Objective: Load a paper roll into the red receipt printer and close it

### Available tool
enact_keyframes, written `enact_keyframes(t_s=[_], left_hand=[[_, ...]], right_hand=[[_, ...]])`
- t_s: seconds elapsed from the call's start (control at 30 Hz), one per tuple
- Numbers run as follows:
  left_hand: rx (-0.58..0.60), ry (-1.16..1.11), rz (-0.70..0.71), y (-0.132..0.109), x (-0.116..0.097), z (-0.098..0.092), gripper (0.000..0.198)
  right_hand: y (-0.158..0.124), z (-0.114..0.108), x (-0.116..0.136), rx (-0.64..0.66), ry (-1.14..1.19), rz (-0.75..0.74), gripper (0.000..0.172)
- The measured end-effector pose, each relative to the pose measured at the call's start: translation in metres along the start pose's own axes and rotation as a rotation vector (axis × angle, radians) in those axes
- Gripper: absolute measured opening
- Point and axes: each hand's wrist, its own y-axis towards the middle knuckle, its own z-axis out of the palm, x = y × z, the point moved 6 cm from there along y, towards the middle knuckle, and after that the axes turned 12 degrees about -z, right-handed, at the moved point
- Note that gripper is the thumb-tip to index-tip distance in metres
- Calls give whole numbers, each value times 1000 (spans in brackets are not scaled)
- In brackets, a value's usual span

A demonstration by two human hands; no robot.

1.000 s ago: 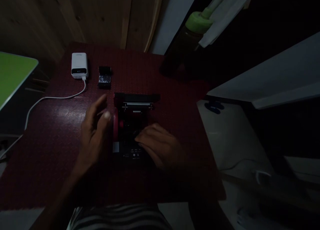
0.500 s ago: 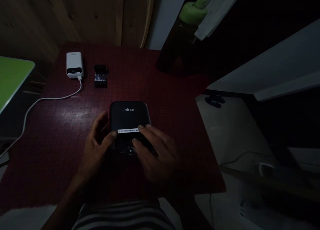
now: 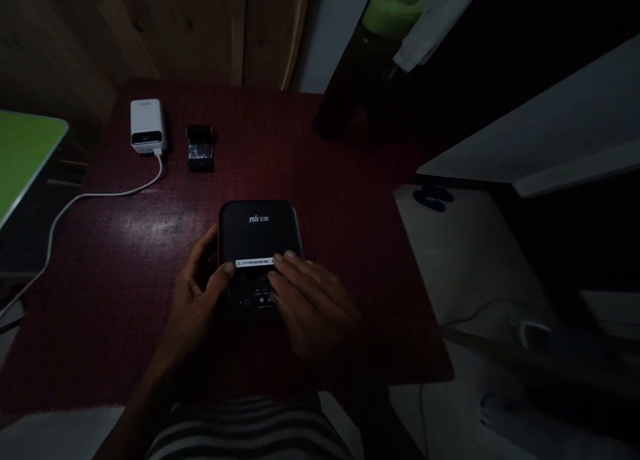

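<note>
A black compact printer (image 3: 257,237) with a closed lid sits in the middle of the dark red table mat (image 3: 90,300). It has a white and yellow warning label across its front and a small logo on top. My left hand (image 3: 197,287) grips its left side, with the thumb on the front of the lid. My right hand (image 3: 310,307) lies over the front right of the lid, its fingers touching the label. Both hands hide most of the front panel.
A white power bank (image 3: 148,125) with a white cable (image 3: 100,195) and a small black device (image 3: 201,147) stand at the back of the mat. A green tabletop (image 3: 25,147) is at the left, and a green-capped bottle (image 3: 393,20) is at the upper right.
The printer's lid has come down and now covers the red inner parts. Both hands have moved onto the shut lid, and the left hand has closed in against the printer's side.
</note>
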Motion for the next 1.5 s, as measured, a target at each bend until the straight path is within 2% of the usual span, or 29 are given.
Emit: enact_keyframes(t_s=[0.1,0.27,0.4,0.57,0.77,0.97,1.07,1.2,1.3,1.37,1.43,1.5], left_hand=[[-26,3,8,-3,6,-7,71],[-34,25,9,-16,10,-17,69],[-60,16,-26,-20,9,-17,63],[-64,-48,-56,-18,9,-12,61],[-2,-113,-82,-18,15,-7,62],[-65,-46,5,-17,9,-7,55],[-42,-20,33,-15,12,-7,56],[17,-31,143,-15,16,-7,56],[26,20,221,-17,18,-8,59],[12,105,287,-17,20,-8,65],[9,195,357,-16,24,-7,74],[12,260,458,-15,29,-6,81]], right_hand=[[-5,-3,-2,-72,66,71,40],[-36,-7,-6,-266,92,318,58],[-53,3,-5,-266,201,438,64],[-57,8,-5,-295,261,496,62],[-61,13,-7,-295,325,586,56],[-61,16,-7,-316,370,616,54],[-59,13,-6,-307,367,621,52],[-46,-3,-12,-242,234,539,45],[-17,-18,-19,-207,46,306,32],[11,-16,-23,-130,33,136,33],[40,-2,-28,59,97,47,37],[65,18,-30,338,126,39,34]])
